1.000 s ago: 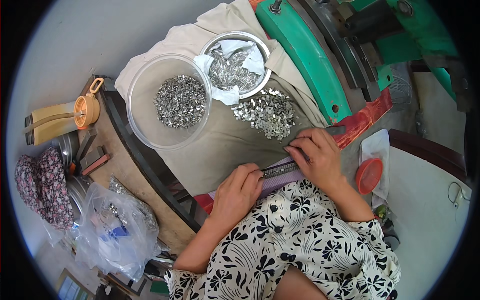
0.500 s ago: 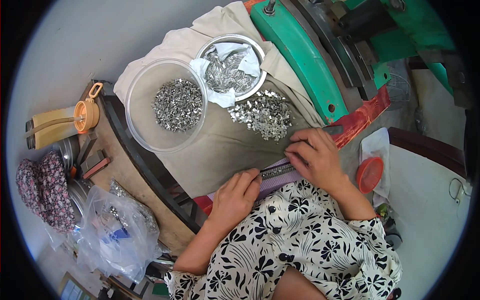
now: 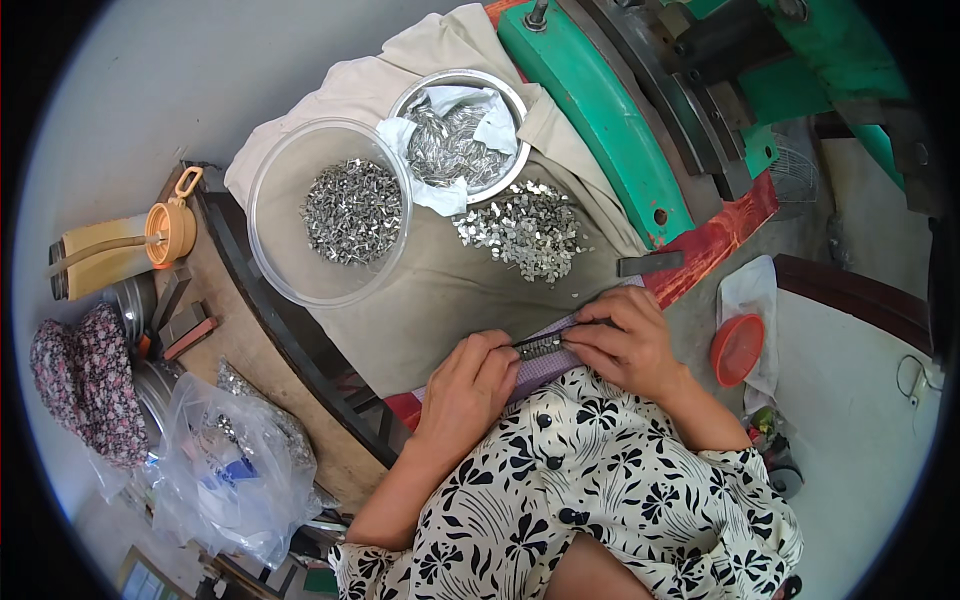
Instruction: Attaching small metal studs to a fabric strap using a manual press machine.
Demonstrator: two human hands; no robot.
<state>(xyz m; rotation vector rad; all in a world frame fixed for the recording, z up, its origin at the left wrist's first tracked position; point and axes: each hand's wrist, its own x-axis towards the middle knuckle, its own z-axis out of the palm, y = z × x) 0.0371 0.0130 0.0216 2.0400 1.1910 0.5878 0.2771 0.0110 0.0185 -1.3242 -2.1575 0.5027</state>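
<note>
Near the table's front edge lies a narrow dark strip holder (image 3: 540, 347) with a row of small metal pieces along it. My left hand (image 3: 466, 388) is closed around its left end, fingertips on the upper edge. My right hand (image 3: 632, 345) pinches the right part with thumb and fingers. Both hands hide the holder's ends. Under it is a purple checked cloth (image 3: 545, 372). Just beyond sits a loose pile of small flat silvery metal pieces (image 3: 530, 232) on the greenish-brown cloth (image 3: 430, 300). A short dark bar (image 3: 650, 263) lies past my right hand.
A clear round tub (image 3: 253, 225) of short metal parts and a metal bowl (image 3: 520, 100) of thin pins stand at the back. A green machine (image 3: 590, 120) fills the far right. Left is a bench with plastic bags (image 3: 235, 490); right, a red bowl (image 3: 738, 350).
My right hand has come down and left onto the holder from beside the metal pile, uncovering the short dark bar. My left hand stays at the left end, shifted slightly.
</note>
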